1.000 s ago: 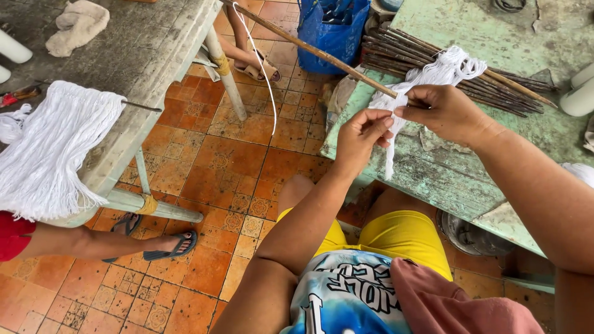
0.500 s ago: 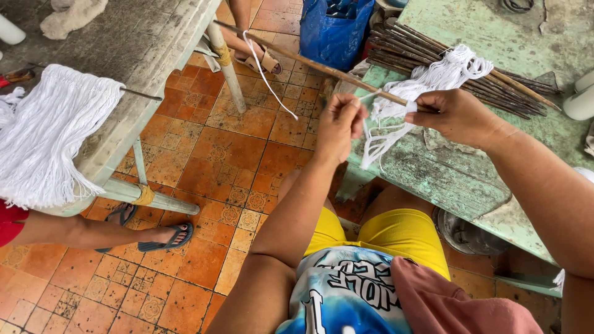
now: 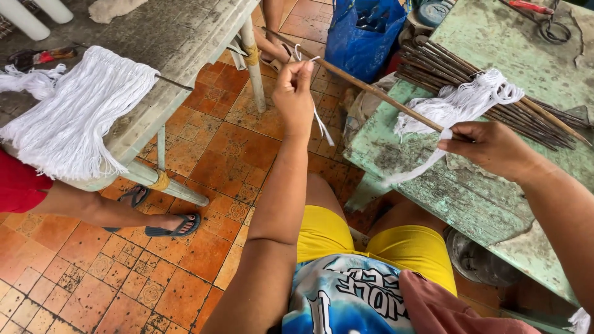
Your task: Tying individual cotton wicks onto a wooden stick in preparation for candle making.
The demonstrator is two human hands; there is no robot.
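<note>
Left hand raised over floor, pinching white string. Right hand closed on thin wooden stick at white yarn bundle, above green tabletop. Stick axis runs up-left from right hand, passing just behind left hand; string end hangs between hands.

Btw your 2 hands there's open air over the tiled floor, so you can pass there, but the wooden stick cuts diagonally across it w/ white yarn hanging off it. Right hand sits over the green bench; the pile of sticks blocks the far side. Left hand has the grey table and its leg just to the left. Blue bag closes off the far end.
</note>
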